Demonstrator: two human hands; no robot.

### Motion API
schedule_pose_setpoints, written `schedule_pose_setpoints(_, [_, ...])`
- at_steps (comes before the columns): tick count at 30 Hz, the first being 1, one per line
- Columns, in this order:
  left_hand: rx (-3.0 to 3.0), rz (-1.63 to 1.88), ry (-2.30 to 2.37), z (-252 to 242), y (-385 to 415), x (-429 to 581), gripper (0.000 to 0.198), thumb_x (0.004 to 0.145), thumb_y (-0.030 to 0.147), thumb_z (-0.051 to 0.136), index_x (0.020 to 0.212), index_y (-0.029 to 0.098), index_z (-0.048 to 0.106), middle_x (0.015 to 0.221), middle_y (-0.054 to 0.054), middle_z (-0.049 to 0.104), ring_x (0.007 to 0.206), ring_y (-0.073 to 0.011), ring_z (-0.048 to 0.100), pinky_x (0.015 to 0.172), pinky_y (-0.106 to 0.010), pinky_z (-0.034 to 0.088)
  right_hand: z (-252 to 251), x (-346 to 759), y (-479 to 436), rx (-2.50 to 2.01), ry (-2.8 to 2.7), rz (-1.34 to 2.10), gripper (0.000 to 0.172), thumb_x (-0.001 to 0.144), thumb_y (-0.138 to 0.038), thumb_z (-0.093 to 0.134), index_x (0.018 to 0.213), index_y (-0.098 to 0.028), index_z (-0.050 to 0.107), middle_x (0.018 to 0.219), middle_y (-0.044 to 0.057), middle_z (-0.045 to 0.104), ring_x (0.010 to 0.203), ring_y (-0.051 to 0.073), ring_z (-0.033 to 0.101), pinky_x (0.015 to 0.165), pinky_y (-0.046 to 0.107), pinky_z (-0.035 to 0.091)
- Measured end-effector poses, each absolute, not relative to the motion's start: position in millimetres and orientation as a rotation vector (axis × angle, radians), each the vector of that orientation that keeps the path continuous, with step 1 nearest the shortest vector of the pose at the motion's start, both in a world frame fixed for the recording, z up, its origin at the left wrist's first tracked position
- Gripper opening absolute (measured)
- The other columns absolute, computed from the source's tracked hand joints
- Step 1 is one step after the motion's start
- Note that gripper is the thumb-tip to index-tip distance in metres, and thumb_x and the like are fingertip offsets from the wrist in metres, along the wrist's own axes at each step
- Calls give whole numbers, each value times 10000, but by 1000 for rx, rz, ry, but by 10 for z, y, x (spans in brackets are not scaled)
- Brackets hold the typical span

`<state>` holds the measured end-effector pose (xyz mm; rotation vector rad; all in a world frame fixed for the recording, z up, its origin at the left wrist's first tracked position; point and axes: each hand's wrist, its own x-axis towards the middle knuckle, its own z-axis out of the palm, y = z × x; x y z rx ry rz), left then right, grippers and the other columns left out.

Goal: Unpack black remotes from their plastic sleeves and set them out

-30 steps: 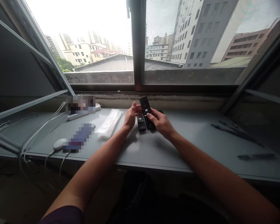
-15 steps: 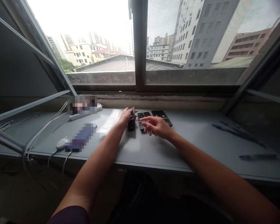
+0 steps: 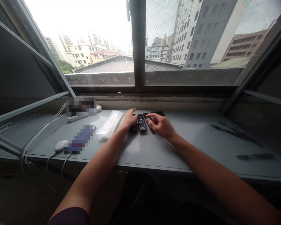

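Several black remote controls lie side by side on the grey desk (image 3: 142,150). My left hand (image 3: 130,120) is closed over the leftmost remote control (image 3: 134,128), covering its upper part; its fingers reach toward the window. Just right of it lies another remote control (image 3: 142,124), its buttons facing up. My right hand (image 3: 162,126) hovers over a third remote control (image 3: 145,116), index finger and thumb curved and apart; whether they touch it I cannot tell. Behind the right hand, one more remote control (image 3: 158,113) is mostly hidden.
A clear plastic bag (image 3: 111,125) lies left of my left hand. Farther left are a blurred-out phone-like object (image 3: 81,139), a round white charger (image 3: 60,146), white cables and a power strip (image 3: 98,108). Dark pens (image 3: 255,156) lie at the right. Metal frames flank the desk before a window.
My left hand has lowered its tilted remote control onto the desk beside the others. My right hand's extended fingers have curled, and the remote control next to the left one is now uncovered.
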<state>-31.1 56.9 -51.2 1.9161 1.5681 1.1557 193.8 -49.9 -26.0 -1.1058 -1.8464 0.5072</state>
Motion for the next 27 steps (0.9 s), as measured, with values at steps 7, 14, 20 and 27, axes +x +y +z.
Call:
schedule_pose_setpoints(7, [2337, 798, 1465, -434, 335, -143, 371, 1069, 377, 608, 1285, 193, 847, 1462, -121, 755, 1561, -327, 538, 1423, -490, 198, -456, 2061, -318, -1602, -2078, -52, 588, 1104, -585, 553, 1484, -168, 718, 1632, 188, 612, 1522, 418, 500, 1270, 561, 381])
schedule_pose_setpoints(14, [2408, 785, 1415, -476, 277, -99, 367, 1064, 341, 633, 1330, 196, 841, 1526, -123, 718, 1480, -307, 625, 1319, -412, 435, -485, 2044, -307, -1686, -2219, 18, 635, 1181, -592, 357, 1590, -208, 655, 1681, 147, 582, 1560, 370, 482, 1284, 522, 361])
schedule_pose_setpoints(20, [2388, 829, 1424, -432, 249, -106, 363, 1049, 262, 631, 1343, 220, 840, 1476, -94, 753, 1389, -281, 699, 1274, -364, 484, -461, 2080, -308, -1714, -2218, -5, 669, 1164, -627, 361, 1606, -213, 644, 1638, 159, 615, 1468, 418, 523, 1228, 576, 401])
schedule_pose_setpoints(27, [2473, 795, 1344, -441, 213, -97, 418, 1086, 420, 611, 1380, 217, 827, 1531, -111, 721, 1463, -290, 649, 1293, -386, 454, -429, 2067, -357, -1700, -2294, 18, 661, 1145, -659, 407, 1638, -280, 633, 1698, 140, 554, 1562, 416, 441, 1284, 587, 358])
